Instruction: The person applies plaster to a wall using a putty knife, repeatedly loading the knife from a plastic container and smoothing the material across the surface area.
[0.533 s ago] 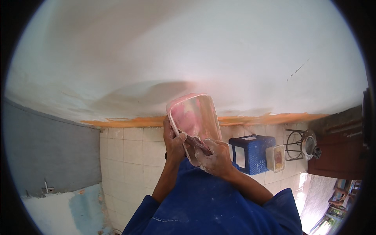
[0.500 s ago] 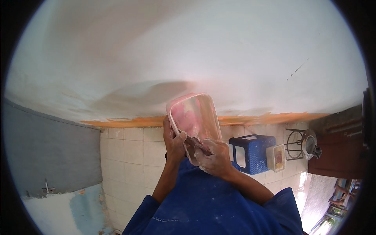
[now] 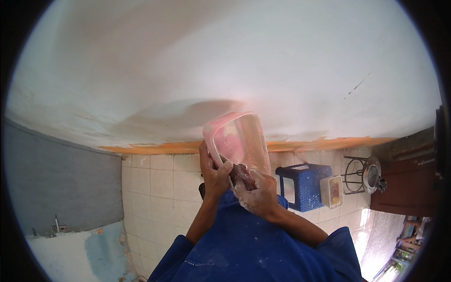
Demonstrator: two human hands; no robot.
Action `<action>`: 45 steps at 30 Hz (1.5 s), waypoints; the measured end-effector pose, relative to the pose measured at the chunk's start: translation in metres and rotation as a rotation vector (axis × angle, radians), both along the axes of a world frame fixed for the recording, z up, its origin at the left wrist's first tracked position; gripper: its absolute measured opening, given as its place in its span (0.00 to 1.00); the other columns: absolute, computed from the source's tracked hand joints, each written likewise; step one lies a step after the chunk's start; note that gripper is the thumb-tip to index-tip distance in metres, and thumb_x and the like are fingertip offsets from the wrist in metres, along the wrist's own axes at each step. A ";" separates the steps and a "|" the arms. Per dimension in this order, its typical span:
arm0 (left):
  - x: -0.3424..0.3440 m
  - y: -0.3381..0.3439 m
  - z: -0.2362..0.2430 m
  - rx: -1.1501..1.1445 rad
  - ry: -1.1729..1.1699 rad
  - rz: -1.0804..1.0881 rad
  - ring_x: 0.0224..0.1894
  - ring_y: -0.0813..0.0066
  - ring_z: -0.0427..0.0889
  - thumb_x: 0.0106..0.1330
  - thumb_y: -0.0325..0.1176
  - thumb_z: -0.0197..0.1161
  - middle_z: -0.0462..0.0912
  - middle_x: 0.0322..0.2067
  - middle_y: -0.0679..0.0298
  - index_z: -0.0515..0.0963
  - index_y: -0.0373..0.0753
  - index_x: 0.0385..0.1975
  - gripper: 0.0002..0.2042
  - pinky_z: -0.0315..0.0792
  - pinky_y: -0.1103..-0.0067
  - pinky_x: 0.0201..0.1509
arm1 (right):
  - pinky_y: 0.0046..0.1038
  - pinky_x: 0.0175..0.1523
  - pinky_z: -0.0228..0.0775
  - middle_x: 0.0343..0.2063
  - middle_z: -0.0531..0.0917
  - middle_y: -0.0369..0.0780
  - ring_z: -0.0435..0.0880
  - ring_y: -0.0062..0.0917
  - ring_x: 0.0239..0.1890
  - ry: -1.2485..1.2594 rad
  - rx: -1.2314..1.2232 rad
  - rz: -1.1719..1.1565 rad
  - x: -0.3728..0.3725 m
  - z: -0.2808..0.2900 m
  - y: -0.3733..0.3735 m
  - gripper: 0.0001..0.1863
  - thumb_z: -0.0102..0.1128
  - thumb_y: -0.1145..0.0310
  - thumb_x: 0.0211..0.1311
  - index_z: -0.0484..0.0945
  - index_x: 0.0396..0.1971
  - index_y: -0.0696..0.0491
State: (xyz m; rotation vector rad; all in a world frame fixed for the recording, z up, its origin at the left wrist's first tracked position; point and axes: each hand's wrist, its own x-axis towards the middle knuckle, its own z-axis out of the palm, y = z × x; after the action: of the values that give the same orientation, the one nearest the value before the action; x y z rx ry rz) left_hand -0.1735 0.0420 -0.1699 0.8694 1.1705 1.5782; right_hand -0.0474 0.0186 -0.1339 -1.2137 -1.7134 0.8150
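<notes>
A pink-smeared rectangular plastic tub [image 3: 257, 141] is held tilted in front of my body. My left hand [image 3: 216, 181] is closed round its left wall, the thumb over the rim. In my right hand [image 3: 259, 196], whose fingers are coated with whitish paste, is a scraper [image 3: 243, 176] with a dark reddish-brown handle. It lies across the tub's near left rim; its blade is mostly hidden.
Ahead rises a white wall [image 3: 282, 70] with an orange strip along its foot. To the right on the tiled floor [image 3: 162, 188] stand a blue plastic stool [image 3: 307, 188], a clear tub [image 3: 331, 192] and a round metal stand [image 3: 353, 176]. A grey panel [image 3: 70, 183] is at left.
The scraper has turned in my right hand, so more of its handle shows. The tub and both hands have shifted slightly to the right.
</notes>
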 end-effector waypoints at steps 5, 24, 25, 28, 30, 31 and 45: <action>0.003 -0.002 -0.011 0.053 -0.033 0.015 0.36 0.79 0.70 0.44 0.28 0.55 0.69 0.39 0.65 0.57 0.35 0.56 0.33 0.69 0.81 0.42 | 0.23 0.26 0.69 0.19 0.81 0.41 0.77 0.17 0.20 0.132 -0.330 -0.017 0.003 0.002 0.004 0.05 0.57 0.76 0.51 0.78 0.26 0.63; 0.001 -0.011 -0.019 0.010 -0.402 -0.126 0.60 0.59 0.63 0.58 0.46 0.54 0.61 0.56 0.52 0.49 0.37 0.62 0.35 0.62 0.66 0.62 | 0.21 0.36 0.75 0.30 0.82 0.42 0.81 0.21 0.29 0.917 -0.688 -0.138 0.044 0.005 0.008 0.11 0.58 0.80 0.51 0.77 0.36 0.66; 0.001 -0.012 -0.021 -0.034 -0.423 -0.134 0.59 0.61 0.63 0.58 0.48 0.53 0.61 0.56 0.54 0.49 0.37 0.62 0.35 0.62 0.67 0.61 | 0.22 0.36 0.75 0.31 0.82 0.43 0.81 0.22 0.30 0.987 -0.709 -0.144 0.048 0.003 0.009 0.11 0.58 0.80 0.50 0.77 0.36 0.66; 0.001 -0.020 -0.028 -0.165 -0.463 -0.132 0.57 0.66 0.64 0.59 0.53 0.50 0.62 0.55 0.57 0.51 0.38 0.61 0.36 0.63 0.69 0.59 | 0.22 0.37 0.75 0.32 0.81 0.41 0.81 0.23 0.32 1.114 -0.765 -0.194 0.052 0.001 0.011 0.12 0.57 0.81 0.50 0.76 0.37 0.65; 0.006 -0.021 -0.031 -0.251 -0.458 -0.099 0.56 0.67 0.65 0.60 0.53 0.48 0.63 0.54 0.57 0.52 0.37 0.60 0.34 0.64 0.70 0.58 | 0.22 0.38 0.75 0.32 0.81 0.41 0.81 0.23 0.32 1.163 -0.782 -0.239 0.052 0.000 0.011 0.13 0.57 0.81 0.50 0.76 0.38 0.65; 0.006 -0.022 -0.037 -0.271 -0.440 -0.092 0.56 0.66 0.66 0.63 0.49 0.46 0.64 0.54 0.56 0.53 0.37 0.59 0.30 0.65 0.69 0.57 | 0.22 0.38 0.75 0.32 0.81 0.40 0.81 0.23 0.31 1.169 -0.785 -0.260 0.052 0.000 0.010 0.13 0.56 0.80 0.50 0.76 0.38 0.65; -0.002 -0.010 -0.063 -0.462 -0.465 -0.274 0.49 0.66 0.73 0.65 0.40 0.45 0.69 0.46 0.58 0.58 0.38 0.53 0.20 0.71 0.69 0.50 | 0.29 0.48 0.72 0.40 0.79 0.39 0.80 0.29 0.42 1.637 -0.664 -0.434 0.065 -0.021 -0.023 0.19 0.55 0.78 0.51 0.71 0.47 0.57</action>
State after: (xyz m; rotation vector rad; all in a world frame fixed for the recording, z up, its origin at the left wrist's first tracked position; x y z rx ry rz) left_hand -0.1757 0.0315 -0.2329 0.3162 0.9693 1.1357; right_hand 0.0175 -0.0041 -0.1549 -0.7201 0.1563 1.4929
